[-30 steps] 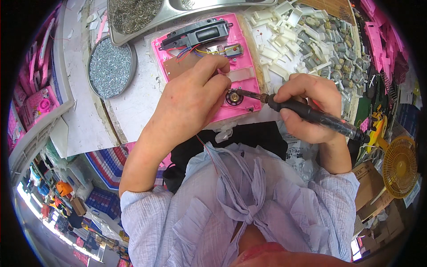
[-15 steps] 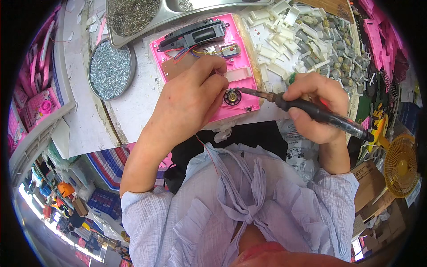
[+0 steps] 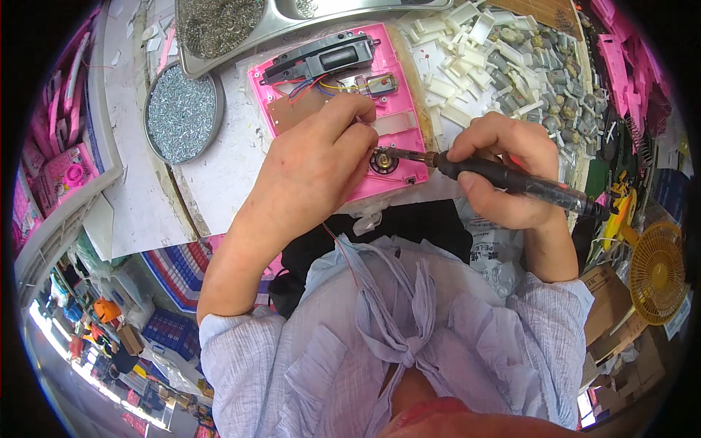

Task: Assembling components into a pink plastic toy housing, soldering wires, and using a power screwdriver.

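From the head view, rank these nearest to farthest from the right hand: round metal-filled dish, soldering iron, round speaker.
1. Soldering iron: gripped in the right hand.
2. Round speaker: to that hand's left, in the pink casing.
3. Round dish of small metal pieces: far left, beyond the casing.

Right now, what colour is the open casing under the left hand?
The casing is pink, best seen in the head view.

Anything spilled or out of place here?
Nothing clearly spilled. Slightly odd: a thin red wire trails over the blouse; white parts and grey parts lie jumbled right of the pink housing, while screws sit in a dish.
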`<state>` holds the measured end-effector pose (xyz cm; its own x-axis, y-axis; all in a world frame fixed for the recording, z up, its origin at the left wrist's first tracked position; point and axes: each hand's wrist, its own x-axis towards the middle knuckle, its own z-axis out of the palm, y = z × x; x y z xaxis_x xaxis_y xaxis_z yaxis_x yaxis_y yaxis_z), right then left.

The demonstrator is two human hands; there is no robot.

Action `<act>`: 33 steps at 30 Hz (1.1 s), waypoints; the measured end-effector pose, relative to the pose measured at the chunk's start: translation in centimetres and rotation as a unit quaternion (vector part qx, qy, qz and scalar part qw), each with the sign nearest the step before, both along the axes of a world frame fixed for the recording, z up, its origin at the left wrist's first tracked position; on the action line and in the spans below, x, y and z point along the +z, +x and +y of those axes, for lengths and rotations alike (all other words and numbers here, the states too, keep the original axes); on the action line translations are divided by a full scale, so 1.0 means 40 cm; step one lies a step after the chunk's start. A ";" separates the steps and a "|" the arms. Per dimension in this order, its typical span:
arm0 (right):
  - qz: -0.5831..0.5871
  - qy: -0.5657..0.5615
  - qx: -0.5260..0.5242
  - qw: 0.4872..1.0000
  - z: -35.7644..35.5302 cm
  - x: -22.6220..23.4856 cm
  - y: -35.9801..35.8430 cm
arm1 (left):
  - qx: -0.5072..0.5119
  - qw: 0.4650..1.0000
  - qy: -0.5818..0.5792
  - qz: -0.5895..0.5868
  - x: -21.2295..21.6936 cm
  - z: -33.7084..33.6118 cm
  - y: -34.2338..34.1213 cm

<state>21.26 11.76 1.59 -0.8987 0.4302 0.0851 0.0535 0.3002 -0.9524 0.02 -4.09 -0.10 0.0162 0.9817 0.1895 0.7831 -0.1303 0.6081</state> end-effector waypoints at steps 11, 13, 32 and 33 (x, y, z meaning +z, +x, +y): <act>-0.082 -0.215 -0.072 0.971 0.018 0.035 0.009 | 0.002 1.000 -0.019 -0.015 0.004 -0.003 0.003; -0.066 -0.215 -0.090 0.970 0.012 0.044 0.024 | 0.001 1.000 -0.019 -0.014 0.003 -0.002 0.003; 0.001 -0.032 -0.056 0.998 -0.012 0.042 0.033 | 0.026 1.000 0.009 -0.014 0.002 -0.004 0.009; -0.002 -0.021 -0.053 0.998 -0.013 0.043 0.030 | 0.025 1.000 0.008 -0.010 0.002 -0.003 0.010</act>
